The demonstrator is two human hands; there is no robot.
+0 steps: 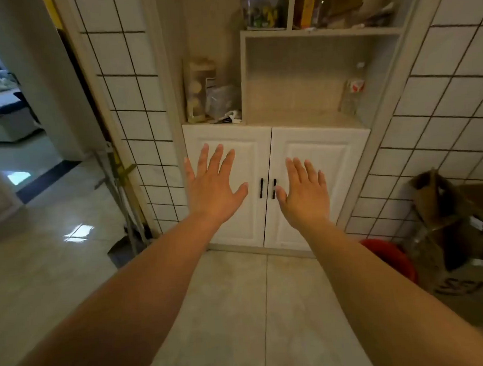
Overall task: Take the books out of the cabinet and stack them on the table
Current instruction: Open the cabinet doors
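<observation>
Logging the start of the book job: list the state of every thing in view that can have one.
Left cabinet door: closed.
Right cabinet door: closed.
Left hand: open, fingers spread, holding nothing.
Right hand: open, fingers straight, holding nothing.
Open shelf: nearly bare, small items at its right side.
Clear lidded jar: lid on, upright.
Cardboard box: flaps open.

The cabinet (277,186) stands behind both hands, its two handles (268,188) between the left hand (211,185) and right hand (305,192). Jars (199,90) sit on it above the left hand; a bucket (389,256) lies right of the right hand
</observation>
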